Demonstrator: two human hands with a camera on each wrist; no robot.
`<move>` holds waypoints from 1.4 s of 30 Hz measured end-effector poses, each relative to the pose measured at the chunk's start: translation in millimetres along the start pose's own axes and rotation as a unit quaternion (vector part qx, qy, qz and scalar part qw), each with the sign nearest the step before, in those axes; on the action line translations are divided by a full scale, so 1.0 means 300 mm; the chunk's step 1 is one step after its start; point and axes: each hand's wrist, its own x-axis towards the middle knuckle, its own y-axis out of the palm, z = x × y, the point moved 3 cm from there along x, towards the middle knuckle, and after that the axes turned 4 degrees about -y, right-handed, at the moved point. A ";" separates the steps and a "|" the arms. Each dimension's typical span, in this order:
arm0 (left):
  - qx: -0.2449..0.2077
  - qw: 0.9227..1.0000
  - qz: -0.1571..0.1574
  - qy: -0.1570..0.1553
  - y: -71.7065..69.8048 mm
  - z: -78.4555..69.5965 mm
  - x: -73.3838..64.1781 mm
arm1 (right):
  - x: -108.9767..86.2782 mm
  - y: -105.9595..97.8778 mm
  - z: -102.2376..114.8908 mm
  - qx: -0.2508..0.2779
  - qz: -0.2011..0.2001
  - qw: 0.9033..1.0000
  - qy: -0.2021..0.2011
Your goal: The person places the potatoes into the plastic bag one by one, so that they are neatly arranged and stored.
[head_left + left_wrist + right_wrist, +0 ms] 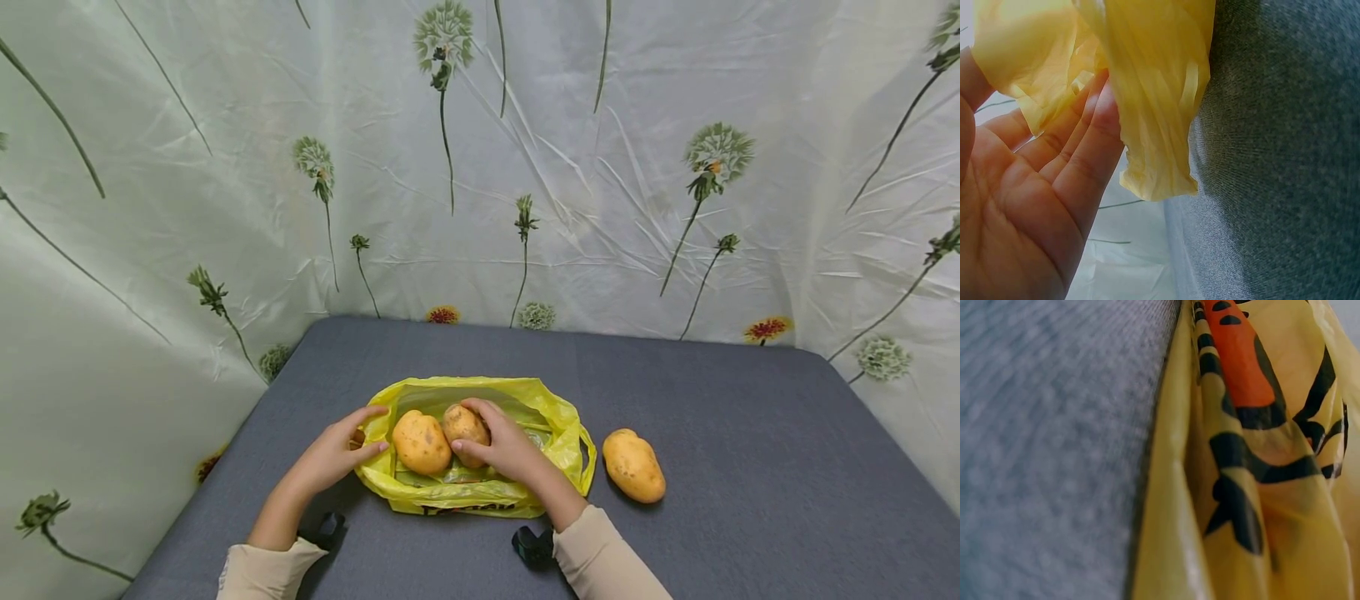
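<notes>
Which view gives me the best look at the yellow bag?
Head: it shows nearly the whole yellow bag, open, with two potatoes inside. Left wrist shows only some folds by the left hand; right wrist, only part of a printed side.

Inside the yellow bag [480,493], the right hand [504,440] is covering part of the potato [461,423] it is gripping. Lettering [468,509] along the bag's front is creasing into folds, defying reading. On the bag's near side, both sleeves [264,572] are running off the head view's bottom edge. The bag's plastic is hiding some fingertips of the left hand [1022,200]. Beside the bag, the right wrist view is blurring the grey surface [1054,456].
</notes>
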 end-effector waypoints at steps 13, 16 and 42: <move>0.004 1.000 -0.002 0.006 0.001 0.007 0.003 | -0.027 -0.038 0.015 -0.006 -0.033 0.998 -0.045; 0.003 1.000 -0.002 0.004 0.003 0.012 0.004 | -0.035 -0.055 0.017 -0.006 -0.046 0.997 -0.065; 0.007 1.000 -0.003 -0.003 0.002 0.016 0.006 | -0.165 -0.233 0.045 -0.052 -0.153 0.979 -0.122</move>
